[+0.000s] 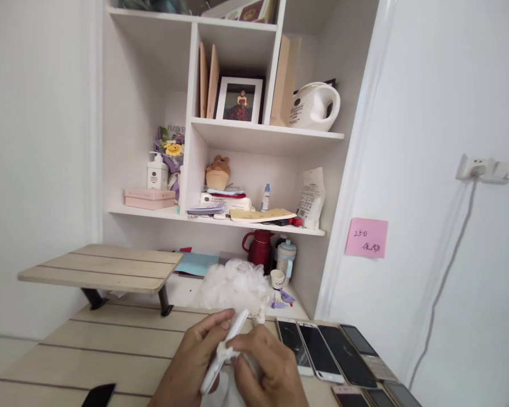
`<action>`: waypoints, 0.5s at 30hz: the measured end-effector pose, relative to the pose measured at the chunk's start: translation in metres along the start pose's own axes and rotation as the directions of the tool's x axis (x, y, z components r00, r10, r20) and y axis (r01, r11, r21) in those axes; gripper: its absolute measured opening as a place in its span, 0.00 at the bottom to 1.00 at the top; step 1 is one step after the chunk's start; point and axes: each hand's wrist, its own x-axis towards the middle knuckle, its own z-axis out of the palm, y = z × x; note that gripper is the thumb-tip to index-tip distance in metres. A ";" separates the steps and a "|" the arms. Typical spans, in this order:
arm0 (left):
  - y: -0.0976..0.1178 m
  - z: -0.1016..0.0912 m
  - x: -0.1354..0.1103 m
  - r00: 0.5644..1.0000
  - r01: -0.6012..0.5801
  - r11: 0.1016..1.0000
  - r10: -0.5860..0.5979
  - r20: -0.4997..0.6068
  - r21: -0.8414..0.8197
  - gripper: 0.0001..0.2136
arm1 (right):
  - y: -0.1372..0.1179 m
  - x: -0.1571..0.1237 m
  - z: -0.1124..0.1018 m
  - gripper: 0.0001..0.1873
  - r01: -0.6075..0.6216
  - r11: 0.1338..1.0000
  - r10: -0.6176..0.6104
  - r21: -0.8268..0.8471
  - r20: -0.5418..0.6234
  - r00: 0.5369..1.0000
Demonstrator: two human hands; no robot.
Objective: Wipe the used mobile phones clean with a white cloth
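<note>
My left hand (187, 362) is closed around a white phone (214, 373), held tilted on edge above the front of the table. Pinched in my right hand (269, 364) is a white tissue-like wipe (224, 353), pressed against the phone's side. Part of the wipe hangs below between my hands. The phone's front and back are mostly hidden by its angle and my fingers. Just right of my hands lies a row of phones, among them a white-framed phone (321, 351) and a larger dark phone (346, 356).
A crumpled heap of white plastic (235, 285) sits behind my hands. At the left stands a small raised wooden stand (106, 268), with a black flat object (99, 395) near the front edge. A red jug (261, 251) and a small cup (277, 278) stand at the back.
</note>
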 end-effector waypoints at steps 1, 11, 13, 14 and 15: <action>0.000 0.001 -0.001 1.000 0.015 1.000 -0.015 -0.011 0.009 0.35 | 0.001 0.000 -0.001 0.17 -0.023 0.999 0.022 -0.027 -0.022 1.000; 0.000 -0.003 0.004 0.999 -0.034 0.999 0.035 0.033 -0.025 0.28 | 0.000 -0.002 0.005 0.18 0.101 0.995 -0.101 0.020 0.034 0.994; 0.000 -0.002 0.003 1.000 -0.013 1.000 0.013 0.013 -0.014 0.30 | 0.001 -0.001 -0.001 0.18 0.047 0.997 -0.046 -0.067 0.009 0.999; 0.000 -0.001 0.002 1.000 -0.015 1.000 0.015 0.007 -0.007 0.30 | 0.000 -0.001 -0.001 0.17 0.039 0.997 -0.039 -0.067 0.005 0.999; 0.001 -0.001 0.003 1.000 -0.027 1.000 0.027 0.004 -0.005 0.30 | -0.001 -0.001 0.001 0.17 0.051 0.998 -0.051 -0.036 0.010 0.999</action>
